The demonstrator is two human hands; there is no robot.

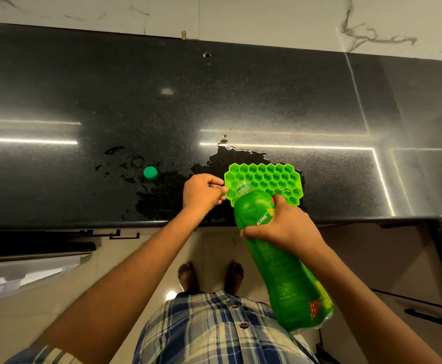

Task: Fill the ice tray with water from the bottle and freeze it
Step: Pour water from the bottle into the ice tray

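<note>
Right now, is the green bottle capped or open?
Open. The green bottle shows a bare neck tipped over the ice tray, and its green cap lies apart on the wet countertop.

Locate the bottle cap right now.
In the head view the green bottle cap lies alone on the black counter, left of the left hand and the ice tray, among water splashes.

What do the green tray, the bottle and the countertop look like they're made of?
Tray: probably silicone or soft plastic, matte bright green, moulded honeycomb cells. Bottle: thin translucent green plastic with a printed label, glossy and dented under the right hand. Countertop: likely polished black granite, speckled, mirroring the lights.
</note>
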